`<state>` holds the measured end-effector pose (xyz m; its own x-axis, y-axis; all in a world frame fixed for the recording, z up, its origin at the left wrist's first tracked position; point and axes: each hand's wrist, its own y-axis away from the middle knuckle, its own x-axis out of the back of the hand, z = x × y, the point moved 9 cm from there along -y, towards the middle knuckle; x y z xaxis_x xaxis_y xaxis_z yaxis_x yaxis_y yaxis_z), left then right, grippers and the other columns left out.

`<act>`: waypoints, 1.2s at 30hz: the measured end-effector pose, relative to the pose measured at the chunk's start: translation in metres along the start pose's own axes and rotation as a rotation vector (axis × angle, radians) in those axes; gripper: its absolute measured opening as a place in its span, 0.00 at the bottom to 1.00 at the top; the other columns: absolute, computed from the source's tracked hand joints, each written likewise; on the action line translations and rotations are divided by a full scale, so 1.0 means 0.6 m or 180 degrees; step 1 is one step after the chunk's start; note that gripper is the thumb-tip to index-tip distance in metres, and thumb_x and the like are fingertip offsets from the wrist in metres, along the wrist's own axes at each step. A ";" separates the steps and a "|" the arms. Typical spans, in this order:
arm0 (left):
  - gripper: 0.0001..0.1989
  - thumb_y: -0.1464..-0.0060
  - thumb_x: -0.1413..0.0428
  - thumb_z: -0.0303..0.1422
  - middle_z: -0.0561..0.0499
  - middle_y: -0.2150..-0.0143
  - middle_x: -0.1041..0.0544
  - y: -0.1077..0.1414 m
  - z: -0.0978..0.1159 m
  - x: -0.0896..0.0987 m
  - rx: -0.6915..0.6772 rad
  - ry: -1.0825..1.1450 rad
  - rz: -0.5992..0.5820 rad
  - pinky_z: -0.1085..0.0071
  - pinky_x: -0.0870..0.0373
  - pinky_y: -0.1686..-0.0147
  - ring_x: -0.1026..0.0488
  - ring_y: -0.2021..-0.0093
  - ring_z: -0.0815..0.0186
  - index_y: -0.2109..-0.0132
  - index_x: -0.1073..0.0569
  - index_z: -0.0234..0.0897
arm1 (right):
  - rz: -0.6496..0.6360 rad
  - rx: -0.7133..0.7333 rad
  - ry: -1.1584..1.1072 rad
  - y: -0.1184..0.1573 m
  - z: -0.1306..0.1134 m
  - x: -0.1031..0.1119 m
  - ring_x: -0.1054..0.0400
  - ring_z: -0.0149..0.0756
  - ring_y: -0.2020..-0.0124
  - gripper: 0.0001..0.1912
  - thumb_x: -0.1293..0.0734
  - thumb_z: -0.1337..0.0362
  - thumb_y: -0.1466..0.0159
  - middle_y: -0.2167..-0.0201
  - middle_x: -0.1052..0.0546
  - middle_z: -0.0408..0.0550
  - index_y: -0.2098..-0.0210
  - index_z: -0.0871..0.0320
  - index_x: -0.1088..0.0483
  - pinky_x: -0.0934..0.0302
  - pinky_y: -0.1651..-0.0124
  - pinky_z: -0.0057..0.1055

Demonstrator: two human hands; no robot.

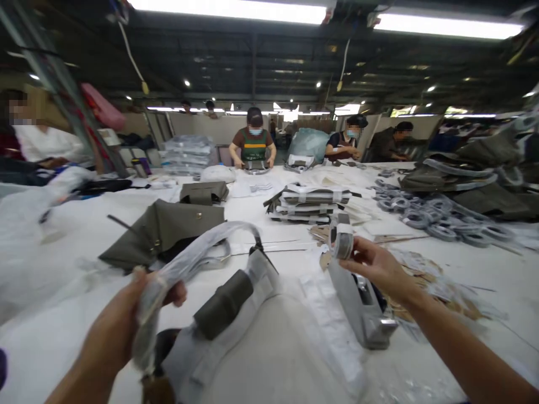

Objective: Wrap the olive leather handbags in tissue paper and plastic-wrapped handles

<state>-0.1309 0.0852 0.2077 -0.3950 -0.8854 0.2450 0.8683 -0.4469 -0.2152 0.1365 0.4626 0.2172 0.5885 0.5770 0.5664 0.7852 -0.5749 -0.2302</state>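
Note:
At the lower left my left hand (pixel 122 320) is closed round a strap (pixel 189 252) wrapped in clear plastic, which arches over to a bag piece. That piece, a dark olive rolled part (pixel 225 303) on white wrapping, lies between my hands. My right hand (pixel 379 266) pinches a small grey and white roll (pixel 343 241) between thumb and fingers. Just below the roll stands a grey tape dispenser (pixel 366 314), beside a strip of white padding (pixel 332 325). Behind my left hand rests an olive bag (pixel 168 230) with a thin strap.
Stacked wrapped olive pieces (pixel 309 202) sit mid-table. Many grey coiled straps (pixel 438 216) and a pile of olive bags (pixel 484 168) are at the right. Brown and clear scraps (pixel 433 286) lie near my right forearm. Across the table a person (pixel 255 143) handles a bag.

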 end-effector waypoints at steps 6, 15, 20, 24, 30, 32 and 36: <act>0.28 0.48 0.43 0.57 0.41 0.63 0.18 0.008 0.031 -0.005 0.0480 0.1121 -0.0732 0.62 0.25 0.62 0.23 0.68 0.59 0.62 0.20 0.32 | -0.0066 0.0795 -0.0181 0.101 -0.193 -0.233 0.30 0.35 0.70 0.10 0.30 0.62 0.40 0.69 0.23 0.43 0.58 0.52 0.27 0.36 0.68 0.31; 0.26 0.47 0.44 0.56 0.47 0.65 0.19 0.008 0.082 0.008 -0.0450 0.0137 -0.0821 0.67 0.28 0.63 0.24 0.62 0.58 0.62 0.19 0.35 | 0.0433 0.1037 -0.0184 0.092 -0.296 -0.369 0.28 0.39 0.68 0.12 0.31 0.64 0.41 0.65 0.21 0.47 0.56 0.54 0.27 0.36 0.65 0.33; 0.29 0.48 0.46 0.59 0.51 0.76 0.25 -0.003 0.096 0.009 -0.0493 -0.0111 -0.0926 0.70 0.34 0.72 0.29 0.72 0.62 0.72 0.23 0.35 | 0.0601 0.1043 -0.0122 0.083 -0.322 -0.370 0.28 0.37 0.69 0.11 0.31 0.64 0.41 0.67 0.21 0.45 0.58 0.54 0.27 0.37 0.64 0.31; 0.31 0.48 0.47 0.61 0.52 0.79 0.28 -0.015 0.100 -0.010 -0.0293 -0.0115 -0.1174 0.71 0.40 0.77 0.34 0.77 0.66 0.75 0.26 0.35 | 0.0630 0.1035 -0.0089 0.075 -0.339 -0.366 0.28 0.34 0.71 0.08 0.30 0.64 0.42 0.71 0.22 0.43 0.62 0.55 0.27 0.39 0.65 0.29; 0.28 0.48 0.45 0.57 0.50 0.74 0.24 -0.013 0.121 -0.041 -0.0021 -0.0041 -0.1645 0.72 0.36 0.75 0.33 0.75 0.67 0.67 0.23 0.32 | 0.0721 0.1240 -0.0160 0.073 -0.360 -0.371 0.28 0.34 0.69 0.09 0.30 0.64 0.40 0.67 0.21 0.44 0.59 0.55 0.27 0.38 0.62 0.29; 0.27 0.49 0.42 0.55 0.49 0.71 0.22 -0.003 0.127 -0.050 0.0111 0.0066 -0.1848 0.72 0.34 0.73 0.30 0.73 0.65 0.63 0.23 0.31 | 0.0694 0.1301 -0.0171 0.075 -0.362 -0.374 0.28 0.36 0.66 0.11 0.29 0.65 0.40 0.63 0.20 0.46 0.57 0.56 0.27 0.36 0.60 0.30; 0.26 0.53 0.38 0.54 0.48 0.69 0.20 0.010 0.127 -0.058 0.0358 0.0288 -0.1942 0.72 0.31 0.71 0.27 0.70 0.64 0.61 0.22 0.33 | 0.0647 0.1602 -0.0168 0.102 -0.350 -0.362 0.28 0.41 0.53 0.16 0.31 0.67 0.37 0.52 0.22 0.52 0.49 0.57 0.28 0.35 0.49 0.35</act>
<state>-0.0887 0.1232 0.2700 -0.8491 -0.4846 0.2102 0.5028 -0.8635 0.0400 0.0164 0.1803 0.2466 0.7367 0.5189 0.4335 0.6423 -0.3365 -0.6887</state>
